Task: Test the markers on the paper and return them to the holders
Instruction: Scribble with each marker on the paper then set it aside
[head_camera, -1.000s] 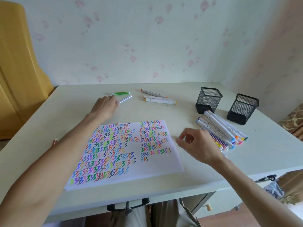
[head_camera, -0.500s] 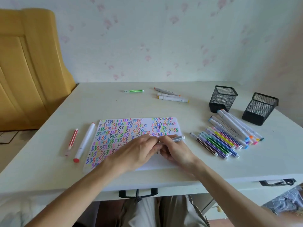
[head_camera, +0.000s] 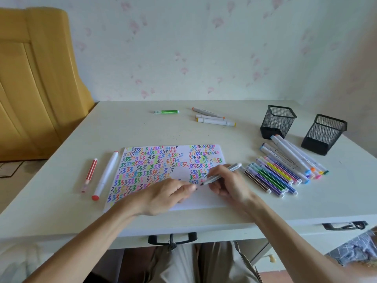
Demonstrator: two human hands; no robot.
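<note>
Landmark: the pale desk (head_camera: 130, 131), which fills the middle of the view.
Wall behind the desk: pale bluish-white wallpaper (head_camera: 183, 48) scattered with small pink blotches, meeting the desk's far edge.
Wall right of the desk: same wallpaper (head_camera: 350, 64), tinted warmer, forming a corner beyond the desk's far right end.
Left of the desk: a yellow wooden panelled piece (head_camera: 34, 82), tall, close to the desk's left corner.
Floor left of the desk: a strip of pale tile (head_camera: 12, 170) below the yellow piece.
Desk front: black drawer handle (head_camera: 172, 237) under the near edge.
Light: soft, even daylight.
</note>
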